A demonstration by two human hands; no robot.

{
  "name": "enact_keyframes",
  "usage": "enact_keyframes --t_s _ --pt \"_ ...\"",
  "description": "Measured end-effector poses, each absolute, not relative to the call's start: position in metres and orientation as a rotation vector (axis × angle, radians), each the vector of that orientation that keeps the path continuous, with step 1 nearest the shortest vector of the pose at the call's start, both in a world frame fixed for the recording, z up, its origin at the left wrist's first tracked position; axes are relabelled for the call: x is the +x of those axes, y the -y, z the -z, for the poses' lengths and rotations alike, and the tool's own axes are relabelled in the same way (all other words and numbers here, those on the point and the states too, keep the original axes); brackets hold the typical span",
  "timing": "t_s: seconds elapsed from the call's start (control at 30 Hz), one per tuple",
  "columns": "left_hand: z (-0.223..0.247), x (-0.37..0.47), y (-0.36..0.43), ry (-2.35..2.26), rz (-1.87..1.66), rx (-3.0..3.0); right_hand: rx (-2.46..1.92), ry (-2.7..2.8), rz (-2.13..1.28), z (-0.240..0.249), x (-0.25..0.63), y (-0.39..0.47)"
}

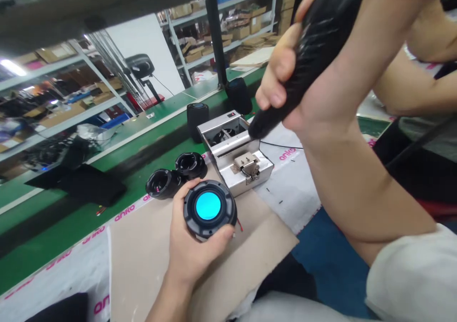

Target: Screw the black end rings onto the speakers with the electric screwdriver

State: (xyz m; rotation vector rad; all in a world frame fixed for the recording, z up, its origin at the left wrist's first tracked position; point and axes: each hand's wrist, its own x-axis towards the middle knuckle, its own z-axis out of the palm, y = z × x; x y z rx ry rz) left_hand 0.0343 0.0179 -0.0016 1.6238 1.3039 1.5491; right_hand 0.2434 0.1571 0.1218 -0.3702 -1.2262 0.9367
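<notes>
My left hand (pixel 191 250) is closed around a round black speaker part (pixel 228 208) with a bright blue disc in its centre, held over a brown cardboard sheet (pixel 143 250). Red wire shows at the part's lower right. My right hand (pixel 321 89) is raised at the upper right, its fingers wrapped round a long black tool (pixel 317 41) that slants down toward a silver metal box (pixel 239 170) with a latch-like fitting. Two black ring-shaped parts (pixel 159 183) (pixel 190 165) sit just beyond my left hand.
Black cylinders (pixel 197 120) (pixel 238 95) stand behind the metal box on the green surface (pixel 135 170). Black cloth-like material (pixel 93 184) lies at the left. Another person's arms (pixel 417 79) show at the right. Shelves (pixel 228 36) with cardboard stand behind.
</notes>
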Motion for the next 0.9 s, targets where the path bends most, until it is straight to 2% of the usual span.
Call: enact_keyframes --t_s 0.17,0.33,0.67,0.8,0.9 --pt "0.001 0.033 -0.018 -1.350 -1.530 1.684 -0.473 1.325 -1.143 -0.106 0.236 -0.137" --pt "0.000 0.034 -0.019 -1.373 -1.551 1.661 -0.440 1.320 -1.109 -0.083 0.224 -0.140" --pt "0.001 0.034 -0.018 -1.371 -1.546 1.655 -0.429 1.302 -1.140 -0.075 0.220 -0.144" --pt "0.001 0.035 -0.019 -1.363 -1.558 1.638 -0.529 1.398 -1.272 -0.089 0.228 -0.136" --pt "0.000 0.036 -0.019 -1.369 -1.572 1.639 -0.463 1.370 -1.168 -0.113 0.234 -0.128"
